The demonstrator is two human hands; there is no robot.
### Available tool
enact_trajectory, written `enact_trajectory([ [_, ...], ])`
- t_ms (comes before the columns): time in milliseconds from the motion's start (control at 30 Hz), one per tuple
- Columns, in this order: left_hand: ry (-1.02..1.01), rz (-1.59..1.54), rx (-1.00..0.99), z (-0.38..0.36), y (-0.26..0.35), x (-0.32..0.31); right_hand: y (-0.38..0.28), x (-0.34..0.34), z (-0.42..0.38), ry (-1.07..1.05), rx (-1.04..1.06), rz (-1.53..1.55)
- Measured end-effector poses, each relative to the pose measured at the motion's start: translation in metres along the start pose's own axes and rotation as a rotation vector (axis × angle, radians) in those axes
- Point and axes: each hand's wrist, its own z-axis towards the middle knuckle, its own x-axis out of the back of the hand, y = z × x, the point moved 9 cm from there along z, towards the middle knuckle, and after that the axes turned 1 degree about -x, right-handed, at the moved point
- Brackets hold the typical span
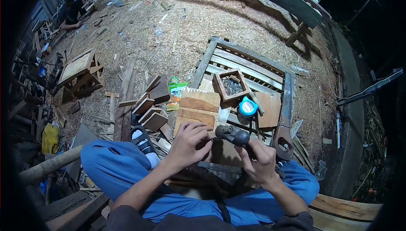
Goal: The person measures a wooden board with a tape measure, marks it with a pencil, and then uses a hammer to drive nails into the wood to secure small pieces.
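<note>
My right hand (259, 161) is closed around the handle of a hammer (240, 137), whose dark metal head is raised in front of my lap. My left hand (192, 144) has its fingers curled, thumb and forefinger pinched together beside the hammer head. Whatever small thing it may hold is too small to make out. Just beyond the left fingers lies a light wooden board (198, 104) with darker brown wood pieces across it. A turquoise tape measure (248, 106) rests past the hammer, next to a small wooden box (220, 88) holding many small metal bits that look like nails.
A slatted wooden frame (206, 64) lies under the box. On its right side is a handsaw (284, 141). Wood blocks (154, 119) and a green packet (177, 88) sit to the left. A small stool (78, 67) stands farther left. Another person (72, 13) crouches at far left.
</note>
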Motion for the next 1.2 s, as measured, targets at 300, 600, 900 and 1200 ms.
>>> enact_trajectory([
  [300, 0.008, -0.037, -0.001, -0.005, -0.002, 0.0, 0.004, 0.0, -0.003, 0.011, -0.023, 0.031],
  [600, 0.01, -0.033, -0.063, -0.005, 0.001, 0.0, 0.008, -0.003, -0.006, -0.013, -0.03, 0.028],
  [900, 0.002, -0.057, -0.058, -0.006, -0.002, -0.001, 0.005, -0.002, -0.005, -0.013, -0.039, 0.045],
  [1200, 0.033, 0.056, -0.079, -0.001, 0.008, 0.005, 0.01, -0.011, -0.009, -0.032, -0.033, 0.052],
])
